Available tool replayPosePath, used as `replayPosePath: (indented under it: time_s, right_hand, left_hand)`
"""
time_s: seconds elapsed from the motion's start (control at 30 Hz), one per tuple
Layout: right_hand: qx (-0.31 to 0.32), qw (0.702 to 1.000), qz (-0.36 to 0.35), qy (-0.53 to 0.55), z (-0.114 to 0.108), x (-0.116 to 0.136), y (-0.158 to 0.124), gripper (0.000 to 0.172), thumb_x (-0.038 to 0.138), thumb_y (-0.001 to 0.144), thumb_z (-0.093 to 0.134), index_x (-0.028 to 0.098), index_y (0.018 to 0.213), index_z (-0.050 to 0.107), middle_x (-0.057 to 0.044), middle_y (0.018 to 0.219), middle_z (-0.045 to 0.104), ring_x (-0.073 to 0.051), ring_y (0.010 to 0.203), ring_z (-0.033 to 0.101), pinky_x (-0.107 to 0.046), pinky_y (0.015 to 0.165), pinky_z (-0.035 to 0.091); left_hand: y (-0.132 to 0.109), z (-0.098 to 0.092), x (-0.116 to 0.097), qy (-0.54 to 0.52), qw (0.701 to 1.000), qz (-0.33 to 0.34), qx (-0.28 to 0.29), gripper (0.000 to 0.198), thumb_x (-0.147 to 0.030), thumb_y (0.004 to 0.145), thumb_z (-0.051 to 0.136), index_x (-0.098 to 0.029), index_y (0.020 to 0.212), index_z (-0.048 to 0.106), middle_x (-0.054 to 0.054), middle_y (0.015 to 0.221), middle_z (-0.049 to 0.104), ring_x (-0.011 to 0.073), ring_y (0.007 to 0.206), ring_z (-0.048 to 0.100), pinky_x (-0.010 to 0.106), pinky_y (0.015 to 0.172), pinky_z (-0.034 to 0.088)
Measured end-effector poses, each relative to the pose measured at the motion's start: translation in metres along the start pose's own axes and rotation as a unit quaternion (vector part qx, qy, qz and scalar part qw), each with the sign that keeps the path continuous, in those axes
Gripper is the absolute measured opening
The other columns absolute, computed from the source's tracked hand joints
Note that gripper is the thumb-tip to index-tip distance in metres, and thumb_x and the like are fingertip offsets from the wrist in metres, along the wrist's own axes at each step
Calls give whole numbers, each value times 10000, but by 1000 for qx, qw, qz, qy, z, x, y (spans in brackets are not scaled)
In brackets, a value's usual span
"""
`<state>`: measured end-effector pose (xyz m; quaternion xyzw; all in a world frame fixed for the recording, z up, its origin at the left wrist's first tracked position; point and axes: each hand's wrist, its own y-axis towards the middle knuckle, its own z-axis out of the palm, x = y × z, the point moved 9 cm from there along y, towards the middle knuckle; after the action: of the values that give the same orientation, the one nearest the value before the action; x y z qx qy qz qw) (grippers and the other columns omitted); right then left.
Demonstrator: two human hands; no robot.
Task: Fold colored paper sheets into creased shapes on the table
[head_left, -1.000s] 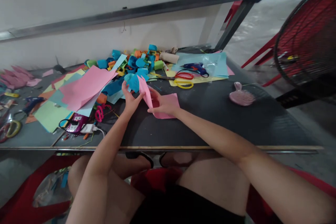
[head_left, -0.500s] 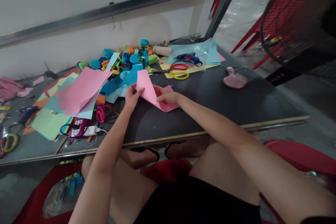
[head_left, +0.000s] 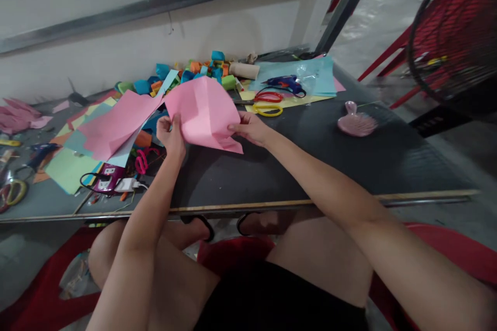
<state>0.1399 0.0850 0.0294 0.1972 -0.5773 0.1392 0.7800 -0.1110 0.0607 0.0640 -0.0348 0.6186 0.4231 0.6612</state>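
Note:
Both my hands hold a creased pink paper sheet (head_left: 204,114) up off the dark table (head_left: 318,160). My left hand (head_left: 171,134) pinches its left edge, fingers closed on the paper. My right hand (head_left: 250,128) grips the right edge with thumb and fingers. The sheet is opened out and tilted toward me, hiding part of the pile of blue, green and orange paper scraps (head_left: 194,75) behind it.
Loose coloured sheets (head_left: 112,126) lie to the left. Red and yellow scissors (head_left: 267,103), a blue glue gun (head_left: 285,83) and a pink brush (head_left: 355,124) sit to the right. A purple device with cables (head_left: 106,181) is near the front edge. A red fan (head_left: 458,26) stands at right.
The pink sheet lay folded on the table under my right hand; both hands have since lifted it and opened it out. The view has swung a little.

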Motion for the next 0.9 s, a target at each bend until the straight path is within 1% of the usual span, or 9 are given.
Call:
replayPosePath:
  time_s: [0.07,0.2,0.3,0.37,0.5,0.6,0.7,0.8,0.9]
  right_hand:
    - [-46,997,-59,-2,-12,20,0,491,515,603,867,243,950,651,5,906,693,-186,848,667,-376,808,569]
    - [-124,977,-161,-66,-38,54,-6,505,650,687,767,267,972,600,-12,967,669,-223,977,647,-409,856,553]
    - [-180,957,-199,-109,-59,60,-6,563,726,700,707,271,1006,580,-31,1015,657,-241,1041,626,-433,882,542]
    - [-219,944,-214,-121,-72,57,-3,591,757,705,674,265,1017,576,-39,1029,655,-243,1058,619,-444,903,534]
    - [-265,933,-197,-144,-93,46,5,583,758,682,688,258,963,585,-30,938,668,-238,997,643,-430,870,543]
    - [-279,928,-156,-193,-105,43,7,527,709,670,735,250,893,599,-18,817,660,-233,918,661,-385,792,551]
    - [-283,933,-126,-184,-113,39,3,528,707,645,749,247,870,619,-18,805,668,-221,858,671,-356,731,558]
    - [-207,970,-42,-123,-104,14,5,548,704,612,765,237,874,654,-21,799,684,-202,747,668,-349,645,567]
    - [-149,983,16,-107,-88,-7,4,497,622,583,824,217,838,687,-23,749,693,-188,658,644,-352,604,564]
  left_hand:
    - [8,-1,-7,8,999,24,-22,472,-593,719,757,-206,861,528,-25,786,543,99,748,571,232,721,475]
    - [13,16,-8,14,999,2,41,568,-632,684,772,-235,1037,570,12,874,609,139,811,630,268,741,516]
    - [6,30,4,-32,989,-84,116,661,-673,655,771,-255,1132,581,30,897,650,182,841,671,308,731,550]
    - [-3,42,14,-60,967,-164,188,678,-687,652,764,-253,1147,605,46,915,678,218,867,691,342,727,569]
    - [-18,60,34,7,911,-258,321,525,-568,588,857,-179,906,707,66,803,704,235,794,696,340,668,574]
    - [-6,62,42,65,934,-209,284,407,-494,580,874,-158,735,702,39,671,670,169,638,639,271,565,516]
    - [1,63,43,73,965,-124,219,329,-464,675,819,-160,741,711,23,667,662,120,586,581,229,538,460]
    - [-8,65,40,69,975,-66,202,285,-445,756,761,-164,780,719,23,715,672,119,635,579,223,580,459]
    - [-16,59,30,125,974,-9,187,244,-410,801,727,-171,754,710,12,704,665,131,673,572,234,632,460]
